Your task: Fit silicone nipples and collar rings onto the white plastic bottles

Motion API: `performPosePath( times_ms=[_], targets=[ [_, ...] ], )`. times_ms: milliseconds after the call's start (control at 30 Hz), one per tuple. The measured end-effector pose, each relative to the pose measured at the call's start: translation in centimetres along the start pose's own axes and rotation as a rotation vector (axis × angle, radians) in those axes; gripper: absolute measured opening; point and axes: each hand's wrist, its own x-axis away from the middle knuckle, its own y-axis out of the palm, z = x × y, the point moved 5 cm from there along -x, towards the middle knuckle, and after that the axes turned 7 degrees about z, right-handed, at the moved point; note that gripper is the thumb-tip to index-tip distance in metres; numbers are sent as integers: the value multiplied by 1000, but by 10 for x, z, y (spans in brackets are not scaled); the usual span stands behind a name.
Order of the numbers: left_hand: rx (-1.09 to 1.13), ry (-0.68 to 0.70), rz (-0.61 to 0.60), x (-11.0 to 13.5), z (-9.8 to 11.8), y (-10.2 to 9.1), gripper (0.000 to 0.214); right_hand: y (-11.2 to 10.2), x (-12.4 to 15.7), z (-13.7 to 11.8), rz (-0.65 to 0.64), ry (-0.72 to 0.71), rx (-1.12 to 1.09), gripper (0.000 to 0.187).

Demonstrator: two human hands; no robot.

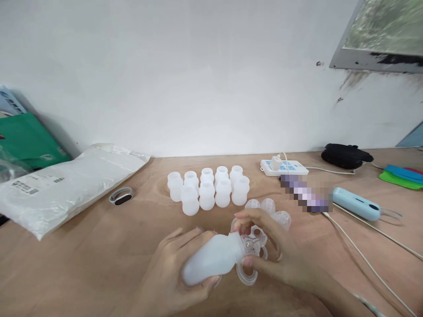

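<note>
Head view, left hand (172, 268) cradling bottle (213, 259), tilted

Pixelated patch (306, 198) masks an object right of centre. Green bag (26, 141) is cut by the left edge, window frame (380, 48) by the far right corner. Plastic bag (66, 185) label is unreadable. Right hand (280, 253) covers part of the clear ring piece (253, 244). White bottle (211, 259) hides the left hand (165, 268) palm.

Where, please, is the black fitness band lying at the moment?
In the head view the fitness band lies on the table, left of centre, between the white plastic bag and the cluster of white silicone bottles.
</note>
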Motion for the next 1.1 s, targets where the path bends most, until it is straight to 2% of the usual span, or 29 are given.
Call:
performPosePath(
  times_ms=[67, 133, 300, 333, 433, 467, 567, 633, 733, 867, 933, 1033, 1100],
  targets=[
    [-6, 21, 9, 3, 2, 2, 49, 1, 1, 5, 20, 56, 4, 36],
    [-9, 29, 2, 5, 3, 5, 49, 2, 2, 8, -3, 101, -2, 32],
    [-27, 14, 28, 4, 3, 5, 46, 3, 2, -3, -103, -10, 8, 57],
    [-22, 20, 28, 5, 3, 5, 46, 2, 3, -4, -90, -20, 29, 53],
    [-20, 47, 27, 8, 4, 6, 45, 0, 3, -3, -47, 9, 75, 25],
    [-31, 46, 39, 9, 4, 6, 45, 0, 3, -3, -48, 7, 74, 24],
    [-49, 44, 87, 12, 3, 3, 43, 1, 3, -9, -89, -67, 74, 42],
    [-29, 52, 90, 11, 5, 2, 41, 4, 2, -10, -89, -119, 125, 43],
    [-42, 126, 104, 10, 10, 2, 35, 9, 0, -5, 4, -120, 196, 22],
    [-237, 334, 146, 12, 18, 3, 31, 19, -1, 7, 24, 26, 183, 36],
    [-290, 382, 164, 14, 19, 4, 30, 18, -1, 6, 19, 66, 196, 36],
    [-222, 289, 192, 14, 16, 1, 31, 11, 1, -2, 22, 39, 173, 24],
    [-160, 212, 199, 12, 15, -1, 32, 8, 3, -7, 5, -14, 126, 29]
  ],
)
